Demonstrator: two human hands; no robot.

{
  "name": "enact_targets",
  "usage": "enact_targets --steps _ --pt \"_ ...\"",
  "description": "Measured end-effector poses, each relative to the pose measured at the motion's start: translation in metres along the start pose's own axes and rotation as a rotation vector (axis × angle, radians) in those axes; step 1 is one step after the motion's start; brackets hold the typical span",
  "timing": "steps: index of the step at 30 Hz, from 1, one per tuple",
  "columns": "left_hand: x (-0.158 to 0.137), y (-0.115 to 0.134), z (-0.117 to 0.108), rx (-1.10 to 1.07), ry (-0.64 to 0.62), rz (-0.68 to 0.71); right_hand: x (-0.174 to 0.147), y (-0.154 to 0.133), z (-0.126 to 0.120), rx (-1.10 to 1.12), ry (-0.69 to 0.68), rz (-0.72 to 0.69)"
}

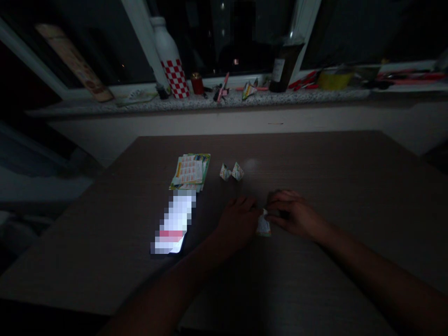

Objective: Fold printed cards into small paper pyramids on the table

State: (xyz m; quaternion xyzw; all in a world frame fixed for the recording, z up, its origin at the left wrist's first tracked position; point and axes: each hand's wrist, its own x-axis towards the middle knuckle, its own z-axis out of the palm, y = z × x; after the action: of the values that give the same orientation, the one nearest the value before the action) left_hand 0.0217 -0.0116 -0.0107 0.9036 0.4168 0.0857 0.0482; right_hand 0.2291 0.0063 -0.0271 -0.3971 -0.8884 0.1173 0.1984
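A small folded piece of printed paper (264,227) lies on the table between my two hands. My left hand (240,220) rests over its left side, fingers curled and pressed close against it. From the right, my right hand (292,213) pinches the paper's upper edge with thumb and fingers. The fingertips hide the top of the paper. Just beyond my hands stand two small folded paper pieces (231,172), pointed in shape and side by side.
A lit phone (174,224), its screen blurred, lies left of my left forearm. Behind it is a stack of printed sheets (190,170). A checkered bottle (171,65), a dark bottle (283,67) and a tall cylinder (75,63) stand on the windowsill (210,103).
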Motion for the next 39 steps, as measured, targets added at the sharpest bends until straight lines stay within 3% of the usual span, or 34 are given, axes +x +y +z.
enact_targets --steps 15,24,28,32,35,39 --pt "-0.003 0.001 -0.008 -0.038 0.008 0.006 -0.015 -0.016 -0.008 0.111 -0.034 0.085" --pt "0.001 -0.008 -0.003 -0.323 0.084 -0.079 -0.006 -0.009 -0.005 0.164 -0.005 0.088" --pt "0.008 -0.011 0.001 -0.491 0.089 -0.204 -0.004 -0.010 -0.007 0.290 0.015 0.096" --pt "0.010 -0.012 -0.003 -0.584 0.117 -0.174 -0.005 -0.013 -0.007 0.467 0.012 0.134" --pt "0.010 -0.009 -0.007 -0.668 0.121 -0.156 -0.005 -0.016 -0.005 0.573 0.092 0.220" --pt "0.008 -0.009 -0.011 -0.813 0.122 -0.282 0.001 -0.020 -0.003 0.555 0.254 0.272"
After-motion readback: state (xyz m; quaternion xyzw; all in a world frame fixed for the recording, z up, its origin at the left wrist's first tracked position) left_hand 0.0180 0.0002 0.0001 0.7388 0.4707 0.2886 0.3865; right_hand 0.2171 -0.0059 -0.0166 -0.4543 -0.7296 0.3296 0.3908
